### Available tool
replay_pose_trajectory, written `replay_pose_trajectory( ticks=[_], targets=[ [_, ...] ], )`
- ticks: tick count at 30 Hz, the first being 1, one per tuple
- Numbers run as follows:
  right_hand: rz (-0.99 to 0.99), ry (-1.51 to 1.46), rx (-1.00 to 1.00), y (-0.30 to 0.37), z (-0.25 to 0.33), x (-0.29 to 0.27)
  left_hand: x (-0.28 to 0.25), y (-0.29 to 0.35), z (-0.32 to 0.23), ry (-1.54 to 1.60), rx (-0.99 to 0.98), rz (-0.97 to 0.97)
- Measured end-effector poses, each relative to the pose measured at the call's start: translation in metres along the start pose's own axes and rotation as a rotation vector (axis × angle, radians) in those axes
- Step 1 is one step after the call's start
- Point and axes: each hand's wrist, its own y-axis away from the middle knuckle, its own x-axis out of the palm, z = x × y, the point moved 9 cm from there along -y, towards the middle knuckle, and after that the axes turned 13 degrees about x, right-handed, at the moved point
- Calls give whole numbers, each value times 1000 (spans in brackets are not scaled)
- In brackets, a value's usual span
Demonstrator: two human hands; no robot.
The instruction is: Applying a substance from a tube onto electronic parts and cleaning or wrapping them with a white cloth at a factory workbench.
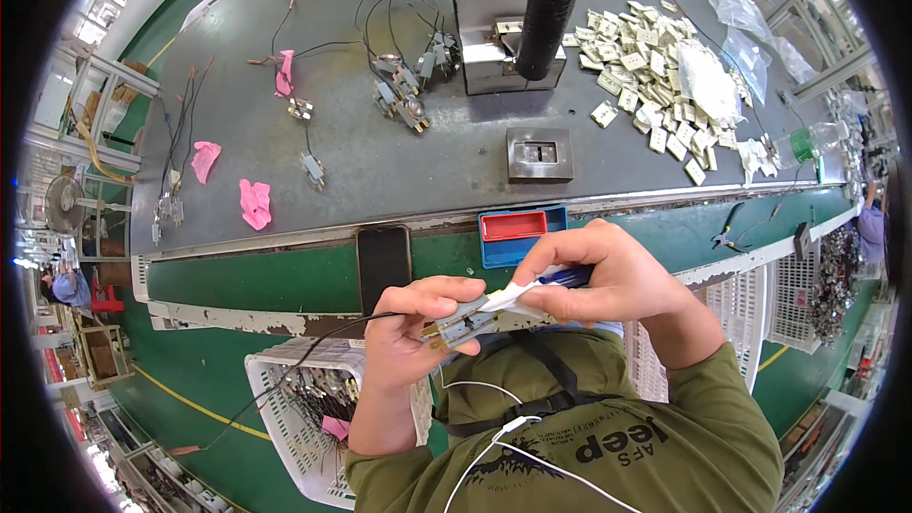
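In front of my chest, my left hand (404, 337) is closed round a small grey electrical part (465, 325) with brass-coloured ends. A black wire (318, 344) trails from it off to the left. My right hand (622, 275) pinches a white tissue or cloth (509, 297) against the right end of the part. Also in my right hand, under the fingers, lies a blue pen-like tool (570, 275), mostly hidden. Just beyond my hands, on the green ledge, sits a blue tray (496, 254) with a red insert (514, 225).
A black phone (384, 266) lies on the ledge; pliers (730, 230) rest farther right. On the grey table are a metal block (540, 154), a machine with a black column (551, 14), heaped cream parts (655, 62), wired parts (404, 95) and pink scraps (255, 204). A white crate (285, 418) stands lower left.
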Motion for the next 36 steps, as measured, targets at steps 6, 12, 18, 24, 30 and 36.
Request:
replay_pose_trajectory(
  ticks=[6,12,18,24,30,36],
  targets=[
    [-2,44,-52,-1,3,-2,1,2,2,32,-20,5],
    [-8,93,-115,2,5,1,0,2,3,54,-47,-14],
    [-22,132,-174,3,9,0,1,2,5,67,-62,-16],
    [-19,88,-107,2,8,-2,0,2,5,80,-69,-27],
    [-33,133,-205,3,13,0,0,1,5,108,-68,-45],
    [-34,133,-207,3,13,1,0,1,5,134,-61,-42]
  ],
)
